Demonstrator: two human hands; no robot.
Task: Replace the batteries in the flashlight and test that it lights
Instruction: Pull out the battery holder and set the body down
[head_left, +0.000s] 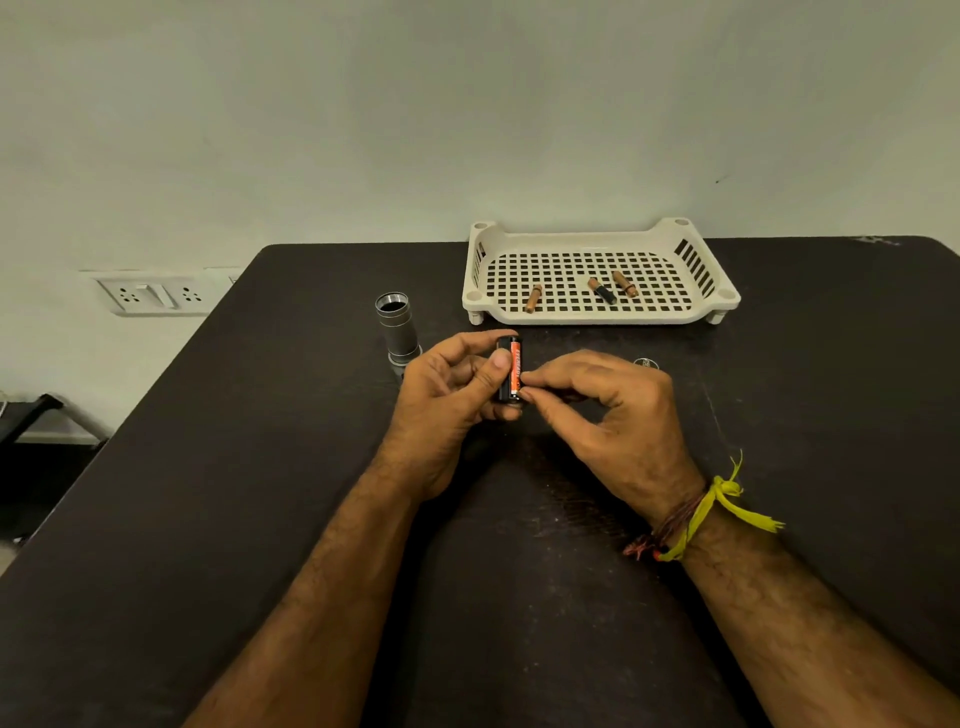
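On the desk, toward its far edge, the silver flashlight body stands open end up. Just beside it the left hand grips a black battery holder holding an orange battery. The right hand pinches the holder's lower end. Near the far edge, a white tray holds three batteries.

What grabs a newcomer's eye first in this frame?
Both hands meet mid-table: the left hand grips a black battery holder with an orange battery showing, and the right hand pinches at its lower end. Behind them to the left, the open silver flashlight body stands on the dark table. At the far edge, a white slotted tray holds three loose batteries.
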